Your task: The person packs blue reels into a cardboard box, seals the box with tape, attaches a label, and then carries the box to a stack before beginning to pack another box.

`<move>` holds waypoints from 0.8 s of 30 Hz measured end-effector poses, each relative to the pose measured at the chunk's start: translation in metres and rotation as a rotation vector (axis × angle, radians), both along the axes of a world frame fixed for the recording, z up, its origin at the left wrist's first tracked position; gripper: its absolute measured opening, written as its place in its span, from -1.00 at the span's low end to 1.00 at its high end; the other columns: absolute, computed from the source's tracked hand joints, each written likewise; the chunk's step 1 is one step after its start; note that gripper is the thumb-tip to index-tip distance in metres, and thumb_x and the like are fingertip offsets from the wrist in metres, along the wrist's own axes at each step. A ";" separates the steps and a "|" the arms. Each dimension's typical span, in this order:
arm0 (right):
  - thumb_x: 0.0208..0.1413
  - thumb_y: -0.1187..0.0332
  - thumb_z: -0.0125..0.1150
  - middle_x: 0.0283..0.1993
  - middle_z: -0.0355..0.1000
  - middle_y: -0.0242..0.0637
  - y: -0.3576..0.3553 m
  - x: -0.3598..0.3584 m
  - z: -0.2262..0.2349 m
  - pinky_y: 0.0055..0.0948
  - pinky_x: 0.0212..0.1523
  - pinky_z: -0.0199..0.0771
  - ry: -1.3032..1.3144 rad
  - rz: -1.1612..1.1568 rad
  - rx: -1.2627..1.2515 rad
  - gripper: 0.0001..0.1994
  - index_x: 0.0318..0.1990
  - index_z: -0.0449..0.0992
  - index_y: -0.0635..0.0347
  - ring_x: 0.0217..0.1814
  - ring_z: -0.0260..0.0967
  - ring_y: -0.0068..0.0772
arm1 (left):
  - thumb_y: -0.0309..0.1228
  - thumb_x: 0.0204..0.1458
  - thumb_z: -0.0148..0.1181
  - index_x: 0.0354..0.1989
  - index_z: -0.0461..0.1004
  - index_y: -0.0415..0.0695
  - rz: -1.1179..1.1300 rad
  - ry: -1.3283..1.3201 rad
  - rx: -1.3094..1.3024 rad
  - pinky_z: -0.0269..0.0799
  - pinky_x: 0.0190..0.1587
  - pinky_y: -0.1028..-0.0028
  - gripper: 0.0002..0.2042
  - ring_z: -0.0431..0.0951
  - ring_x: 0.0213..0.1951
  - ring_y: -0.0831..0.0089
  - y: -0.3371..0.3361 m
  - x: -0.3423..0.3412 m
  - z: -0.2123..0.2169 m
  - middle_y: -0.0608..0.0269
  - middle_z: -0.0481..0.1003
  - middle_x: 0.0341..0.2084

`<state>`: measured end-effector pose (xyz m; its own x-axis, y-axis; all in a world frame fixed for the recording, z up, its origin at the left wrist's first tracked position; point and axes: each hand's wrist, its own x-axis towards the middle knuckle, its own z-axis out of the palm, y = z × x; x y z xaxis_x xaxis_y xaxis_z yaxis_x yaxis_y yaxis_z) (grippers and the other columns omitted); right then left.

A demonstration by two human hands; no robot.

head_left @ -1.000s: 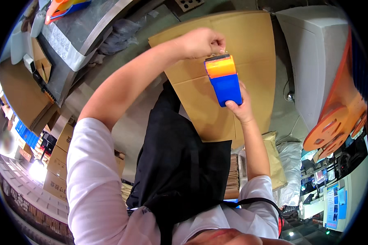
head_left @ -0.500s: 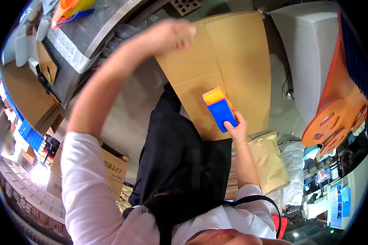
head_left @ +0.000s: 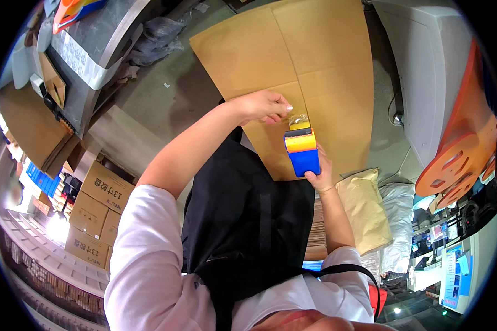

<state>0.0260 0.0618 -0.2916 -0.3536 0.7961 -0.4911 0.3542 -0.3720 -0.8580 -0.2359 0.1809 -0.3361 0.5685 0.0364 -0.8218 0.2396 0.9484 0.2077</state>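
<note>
Well, the right hand is closed round the blue-and-yellow tape dispenser, thumb across its front, holding it over the near end of a brown cardboard sheet. Clear tape pokes out toward twelve o'clock. At the dispenser's eleven o'clock, the left hand has its fingers curled; I can't tell whether they've caught the tape. A grey casing stands at two o'clock.

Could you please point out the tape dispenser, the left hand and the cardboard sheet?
Tape dispenser point(head_left: 305, 163), head view: its blue body.
Left hand point(head_left: 263, 106), head view: its middle.
Cardboard sheet point(head_left: 312, 54), head view: its bare middle.
</note>
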 end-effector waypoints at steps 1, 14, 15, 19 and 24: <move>-0.07 -0.24 0.10 -0.22 0.46 -0.04 -0.001 0.000 -0.001 -0.03 0.25 0.11 -0.001 0.009 0.027 -0.34 -0.20 0.49 0.31 0.02 0.37 0.08 | -0.05 0.13 0.06 0.05 0.30 -0.25 -0.003 0.001 0.001 0.36 0.02 0.39 -0.49 0.44 -0.07 0.35 0.001 0.004 0.000 0.09 0.43 -0.13; -0.07 -0.18 0.12 -0.36 0.43 -0.09 0.007 -0.001 0.000 -0.05 0.21 0.17 0.038 0.041 0.078 -0.41 -0.27 0.48 0.29 -0.20 0.41 0.00 | -0.35 0.02 0.26 -0.35 0.43 -0.15 -0.049 0.051 0.014 0.31 -0.40 0.57 -0.83 0.39 -0.45 0.63 -0.008 0.032 -0.005 0.40 0.43 -0.55; -0.07 -0.18 0.12 -0.36 0.43 -0.08 0.009 -0.002 0.001 -0.05 0.21 0.17 0.033 0.038 0.074 -0.41 -0.27 0.48 0.29 -0.19 0.41 0.01 | -0.36 0.01 0.26 -0.40 0.43 -0.13 0.003 0.061 0.027 0.30 -0.44 0.56 -0.85 0.37 -0.47 0.64 -0.010 0.032 -0.006 0.42 0.42 -0.57; -0.09 -0.16 0.16 -0.35 0.42 -0.08 0.010 0.000 -0.003 -0.07 0.19 0.20 0.038 0.059 0.073 -0.42 -0.27 0.49 0.30 -0.20 0.40 0.04 | -0.38 -0.01 0.26 -0.47 0.44 -0.14 -0.079 0.129 0.353 0.31 -0.47 0.55 -0.86 0.37 -0.53 0.64 -0.008 0.033 0.002 0.41 0.43 -0.60; -0.12 -0.09 0.27 -0.28 0.43 -0.18 0.016 -0.008 0.007 -0.25 0.04 0.31 0.035 -0.085 -0.070 -0.43 -0.17 0.47 0.30 -0.20 0.41 -0.17 | -0.37 -0.02 0.25 -0.50 0.46 -0.20 -0.054 0.352 0.679 0.33 -0.49 0.53 -0.83 0.38 -0.57 0.63 0.016 0.023 0.020 0.32 0.45 -0.66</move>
<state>0.0176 0.0774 -0.2849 -0.3044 0.7879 -0.5353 0.2887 -0.4592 -0.8401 -0.2126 0.1967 -0.3162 0.2924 0.5778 -0.7620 0.4417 0.6251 0.6435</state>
